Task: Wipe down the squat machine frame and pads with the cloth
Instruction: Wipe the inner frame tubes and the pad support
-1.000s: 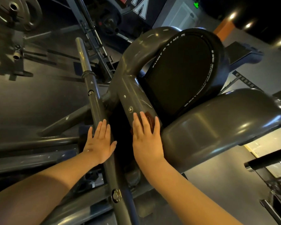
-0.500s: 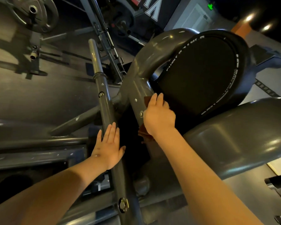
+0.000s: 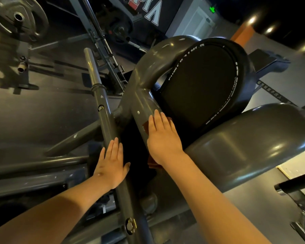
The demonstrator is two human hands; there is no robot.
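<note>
The squat machine's grey curved frame tube (image 3: 148, 71) bends around a black oval pad (image 3: 201, 81). My right hand (image 3: 161, 138) lies flat on the lower part of that tube, pressing a reddish-brown cloth (image 3: 146, 125) against it; only the cloth's edges show beside and below the hand. My left hand (image 3: 113, 164) rests flat, fingers together, on a straight grey bar (image 3: 102, 106) to the left. A second large grey tube (image 3: 245, 143) runs to the right.
A weight plate on a peg (image 3: 18, 16) is at the top left. Rack uprights (image 3: 99, 43) stand behind the bar. A black handle (image 3: 292, 184) juts in at the right. Dark gym floor (image 3: 33, 111) lies to the left.
My right hand slid the cloth up the tube toward the pad, then back down with fingers flat. My left hand stayed on the bar.
</note>
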